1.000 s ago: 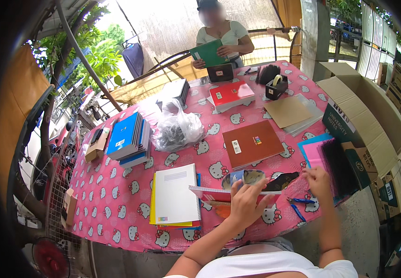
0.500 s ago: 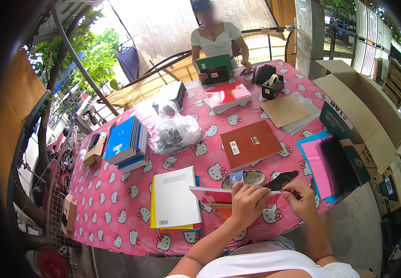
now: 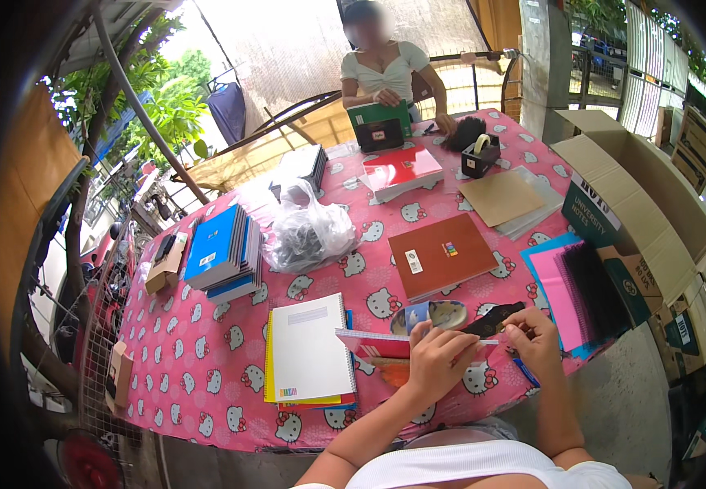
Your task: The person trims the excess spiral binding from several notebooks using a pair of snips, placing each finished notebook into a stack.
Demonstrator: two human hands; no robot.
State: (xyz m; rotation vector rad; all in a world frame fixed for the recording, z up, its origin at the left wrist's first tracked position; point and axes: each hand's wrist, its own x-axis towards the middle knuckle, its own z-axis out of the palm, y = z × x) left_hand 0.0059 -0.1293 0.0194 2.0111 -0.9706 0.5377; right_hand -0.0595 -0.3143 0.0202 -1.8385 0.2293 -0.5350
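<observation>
A red and pink notebook [image 3: 369, 344] stands edge-up before me, my left hand [image 3: 442, 359] closed over its upper edge. Just right of its end, my right hand [image 3: 535, 338] pinches with thumb and forefinger; whatever is between them is too small to make out. A black flat piece [image 3: 493, 319] lies beside those fingertips. Under my right wrist shows a blue slim item [image 3: 525, 373]. Behind the notebook sits a small bowl-like dish [image 3: 448, 313]. To its left is a stack topped by a white spiral notebook [image 3: 310, 346].
A brown notebook [image 3: 442, 254], a plastic bag [image 3: 310, 232] and blue notebooks [image 3: 216, 248] lie farther off. Pink and black spiral notebooks [image 3: 569, 293] are at right, near a large carton [image 3: 638, 212]. Across the table, a person [image 3: 385, 77] holds a green notebook [image 3: 393, 122] near a tape dispenser [image 3: 481, 155].
My right hand has drawn slightly up and away from the notebook's end, uncovering the blue item. The person opposite has shifted a hand onto the green notebook's top.
</observation>
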